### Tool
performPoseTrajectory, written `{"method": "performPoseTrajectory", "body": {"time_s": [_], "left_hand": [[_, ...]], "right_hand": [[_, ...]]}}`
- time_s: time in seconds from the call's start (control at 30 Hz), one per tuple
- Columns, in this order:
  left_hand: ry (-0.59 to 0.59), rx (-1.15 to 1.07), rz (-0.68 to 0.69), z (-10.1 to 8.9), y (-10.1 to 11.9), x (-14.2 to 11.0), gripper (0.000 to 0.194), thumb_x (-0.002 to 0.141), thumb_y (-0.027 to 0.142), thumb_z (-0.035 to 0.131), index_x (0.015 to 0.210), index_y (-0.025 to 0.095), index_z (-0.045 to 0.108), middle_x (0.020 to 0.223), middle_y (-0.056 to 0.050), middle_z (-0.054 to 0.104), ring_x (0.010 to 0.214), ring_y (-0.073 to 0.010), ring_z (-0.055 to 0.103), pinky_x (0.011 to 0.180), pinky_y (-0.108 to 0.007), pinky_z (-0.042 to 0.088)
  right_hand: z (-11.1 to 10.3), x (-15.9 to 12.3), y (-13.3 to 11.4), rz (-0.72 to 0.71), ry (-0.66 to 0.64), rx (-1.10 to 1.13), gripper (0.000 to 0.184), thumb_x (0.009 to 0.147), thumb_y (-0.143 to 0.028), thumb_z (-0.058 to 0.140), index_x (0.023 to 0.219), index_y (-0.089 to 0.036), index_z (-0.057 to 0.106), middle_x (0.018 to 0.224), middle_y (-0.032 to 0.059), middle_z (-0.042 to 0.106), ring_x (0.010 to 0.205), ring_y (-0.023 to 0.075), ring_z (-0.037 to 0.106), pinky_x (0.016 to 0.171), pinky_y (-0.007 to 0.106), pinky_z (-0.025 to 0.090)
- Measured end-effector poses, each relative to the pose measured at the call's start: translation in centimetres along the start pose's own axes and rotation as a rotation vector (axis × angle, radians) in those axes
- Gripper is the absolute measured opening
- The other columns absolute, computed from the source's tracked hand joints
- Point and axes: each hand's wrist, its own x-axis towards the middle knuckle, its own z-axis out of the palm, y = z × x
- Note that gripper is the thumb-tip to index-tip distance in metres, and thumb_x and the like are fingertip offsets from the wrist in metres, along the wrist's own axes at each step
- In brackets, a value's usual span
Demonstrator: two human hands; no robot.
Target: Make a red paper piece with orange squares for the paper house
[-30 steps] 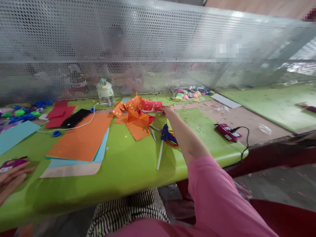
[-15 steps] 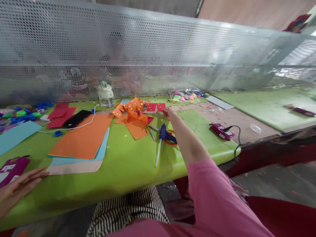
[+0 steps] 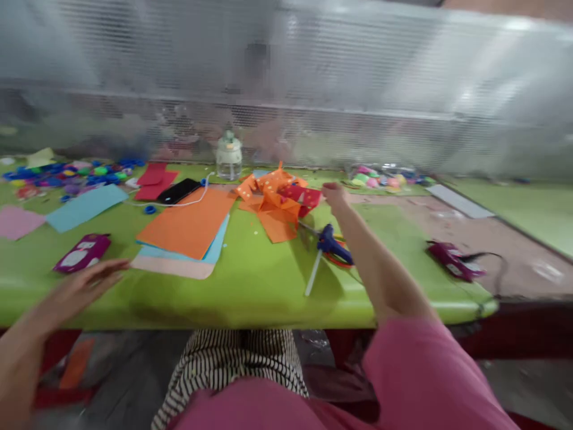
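My right hand (image 3: 333, 194) reaches far across the green table (image 3: 250, 286) and pinches a red dotted paper strip (image 3: 304, 196), which lies against a folded orange paper piece (image 3: 271, 203). A blue glue gun (image 3: 329, 242) with a white stick lies just below my right forearm. My left hand (image 3: 83, 286) hovers flat with fingers spread over the table's near left edge, beside a purple card (image 3: 83, 254). It holds nothing. The picture is blurred by motion.
Orange, blue and pink paper sheets (image 3: 188, 230) lie stacked at centre left. A black phone (image 3: 178, 191) with a white cable, red sheets (image 3: 154, 179), a small jar (image 3: 229, 158) and several coloured caps (image 3: 80, 176) sit near the perforated metal screen (image 3: 286, 89). A purple device (image 3: 452, 260) lies at right.
The view has swung to the left and blurred. My right hand has drawn the red strip down against the orange piece. My left hand has slid further onto the table.
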Motion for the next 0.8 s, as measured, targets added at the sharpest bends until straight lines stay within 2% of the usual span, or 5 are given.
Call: {"method": "performPoseTrajectory", "body": {"time_s": [0.17,0.27,0.37,0.53,0.8], "left_hand": [[0.054,0.056,-0.071,-2.1,6.6,3.2,0.047,0.094,0.052,0.044,0.123,0.021,0.063,0.129,-0.005,0.07,0.114,-0.024,0.066,0.098,-0.035,0.051],[0.014,0.173,0.038,-1.5,7.3,6.6,0.048,0.09,0.042,0.053,0.129,0.015,0.062,0.138,-0.012,0.063,0.128,-0.0273,0.057,0.11,-0.039,0.04],[-0.146,0.295,0.174,-0.4,6.8,9.6,0.049,0.086,0.034,0.059,0.131,0.015,0.06,0.142,-0.013,0.06,0.13,-0.027,0.055,0.11,-0.037,0.039],[-0.251,0.312,0.283,0.7,6.1,12.2,0.042,0.09,0.038,0.057,0.127,0.018,0.063,0.133,-0.008,0.065,0.122,-0.0214,0.06,0.103,-0.029,0.042],[-0.157,0.326,0.377,2.4,6.6,11.7,0.037,0.097,0.039,0.045,0.12,0.017,0.064,0.126,-0.011,0.067,0.119,-0.0227,0.06,0.103,-0.033,0.041]], "right_hand": [[0.5,-9.6,-1.9,-0.428,-0.322,0.006,0.017,0.087,-0.024,0.065,0.103,-0.02,0.07,0.091,0.0018,0.073,0.081,0.0153,0.066,0.077,0.029,0.052],[1.2,-17.8,-1.2,-0.785,-0.678,-0.122,0.015,0.09,-0.03,0.061,0.093,-0.021,0.072,0.086,0.0039,0.075,0.073,0.0157,0.067,0.069,0.029,0.052],[2.7,-23.5,-0.5,-0.873,-0.832,-0.185,0.019,0.095,-0.029,0.054,0.092,-0.02,0.07,0.088,0.0056,0.075,0.073,0.0151,0.068,0.066,0.028,0.051],[5.4,-25.2,-0.8,-0.788,-0.938,-0.138,0.018,0.096,-0.028,0.053,0.097,-0.02,0.069,0.095,0.0054,0.075,0.077,0.0136,0.068,0.063,0.025,0.051],[8.2,-24.9,-0.9,-0.769,-1.01,-0.163,0.017,0.095,-0.027,0.055,0.096,-0.02,0.07,0.09,0.0035,0.075,0.071,0.013,0.065,0.064,0.026,0.049]]}}
